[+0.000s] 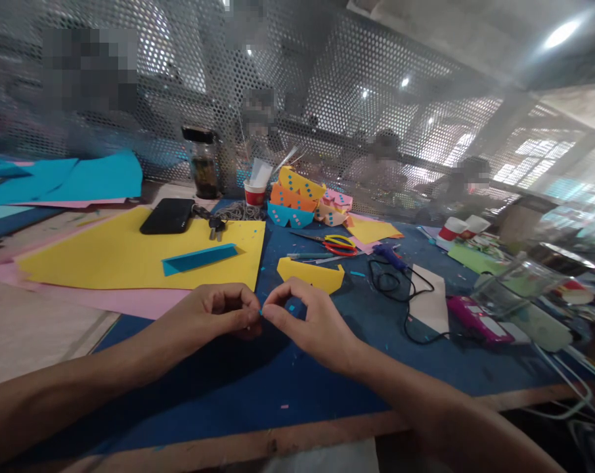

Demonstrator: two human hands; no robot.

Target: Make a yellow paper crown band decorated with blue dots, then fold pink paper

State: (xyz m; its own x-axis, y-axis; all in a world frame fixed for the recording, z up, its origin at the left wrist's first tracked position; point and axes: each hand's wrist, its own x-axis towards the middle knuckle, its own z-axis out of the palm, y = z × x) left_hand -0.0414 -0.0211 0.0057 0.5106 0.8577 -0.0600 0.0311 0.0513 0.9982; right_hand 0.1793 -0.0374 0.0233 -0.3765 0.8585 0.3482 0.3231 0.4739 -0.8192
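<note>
"Where are the two hands?"

"Close together over the near part of the blue tabletop [258, 407]. The right hand [322, 322] has its thumb and forefinger brought together in a pinch, with a tiny blue paper scrap [261, 313] at the tips. The left hand [213, 315] is curled, thumb close to forefinger, just left of that scrap; whether it grips the scrap too, I can't tell."

"And the yellow cut-paper band [311, 274]?"

"It lies just beyond the right hand, on its far side, and to the right of the scrap. Its long axis runs roughly left to right."

"So which hand is nearer to it?"

"The right, clearly. The left has the folded blue paper strip [199, 259] on its far side, lying on the yellow sheet [115, 263]."

"Anything past the band?"

"A pen [307, 255], then the scissors [344, 244], farther off and to the right."
</note>
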